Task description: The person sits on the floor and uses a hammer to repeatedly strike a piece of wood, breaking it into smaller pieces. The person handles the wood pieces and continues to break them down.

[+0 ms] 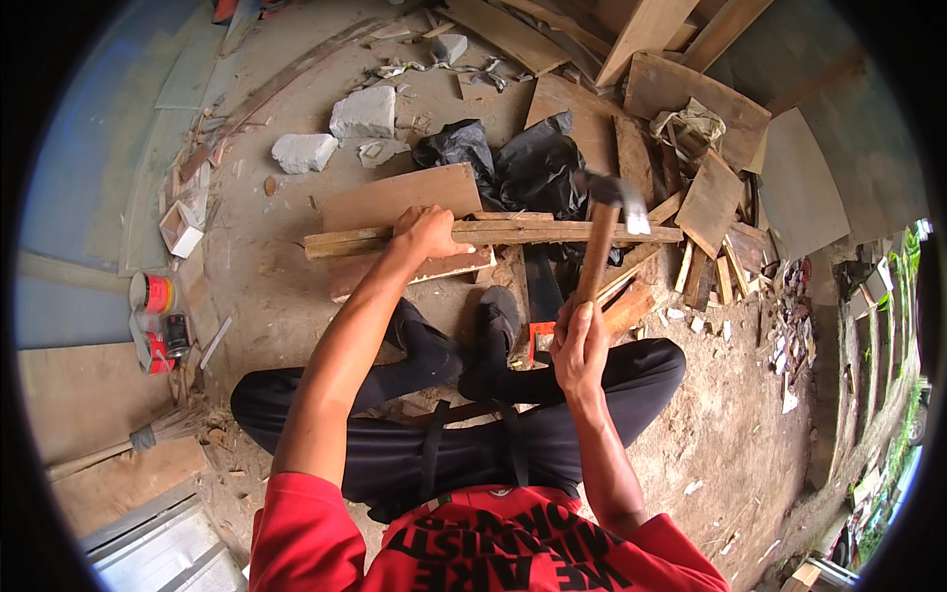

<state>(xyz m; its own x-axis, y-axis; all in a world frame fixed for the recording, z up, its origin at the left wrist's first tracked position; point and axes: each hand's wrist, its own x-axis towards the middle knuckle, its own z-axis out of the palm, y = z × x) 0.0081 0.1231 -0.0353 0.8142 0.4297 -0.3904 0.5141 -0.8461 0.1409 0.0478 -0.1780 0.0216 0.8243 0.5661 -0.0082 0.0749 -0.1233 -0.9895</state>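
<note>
Now the right hand [580, 347] gripped a raised hammer [604, 229] at frame center, while the left hand [426, 233] clamped the wooden slat [513, 233] beside it.

- Floor [286, 247]: bare packed earth and concrete, dusty, strewn with wood chips
- Two pale stone blocks [340, 128], lying side by side, upper left
- Black plastic sheet [523, 163], crumpled, among boards
- Scrap planks and plywood offcuts [691, 118], heaped upper right
- Tins [158, 316], red and white, left edge
- Broom [148, 434], lower left
- Greenery [898, 434], far right
- Light: even daylight
</note>
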